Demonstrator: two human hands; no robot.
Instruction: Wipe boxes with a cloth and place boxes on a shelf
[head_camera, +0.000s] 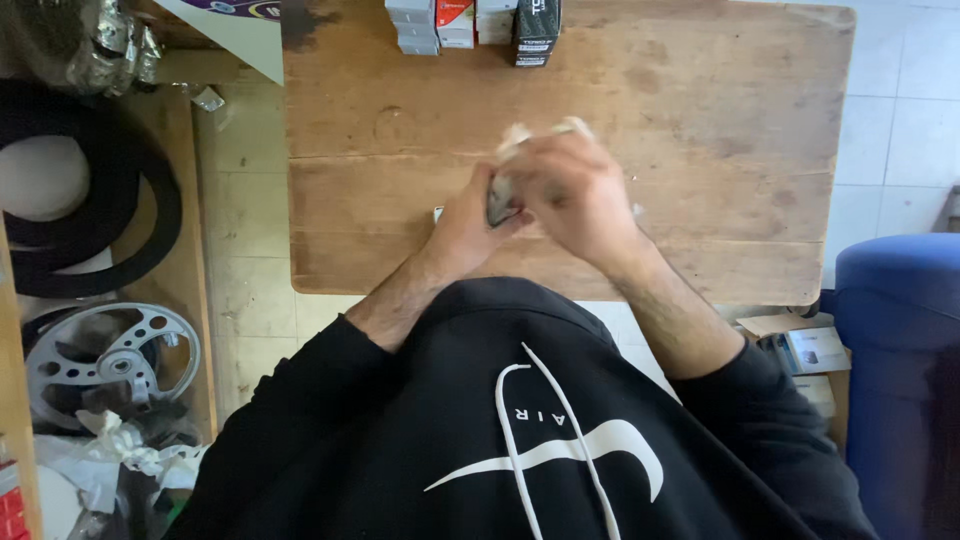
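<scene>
Both hands meet over the middle of a worn wooden worktop (700, 90). The left hand (468, 228) is closed around a small grey metal part (498, 203), of which only a sliver shows between the fingers. The right hand (578, 190) lies curled over the top of it, pressing a crumpled whitish cloth (520, 135) that sticks out just beyond the knuckles; how tightly it grips cannot be told.

Well beyond the hands, at the far edge of the worktop, stands a row of small boxes (440, 25), with a dark box (536, 30) at its right end. Nothing lies between them and the hands.

Left of the left hand, off the worktop, a black rubber belt (150, 215) lies looped on a side bench, with a silver spoked wheel (110, 355) and crumpled paper (125, 440) nearer the body. Right of the right hand stands a blue seat (900, 300), and cardboard boxes (800, 345) sit on the pale tiled floor (900, 130).
</scene>
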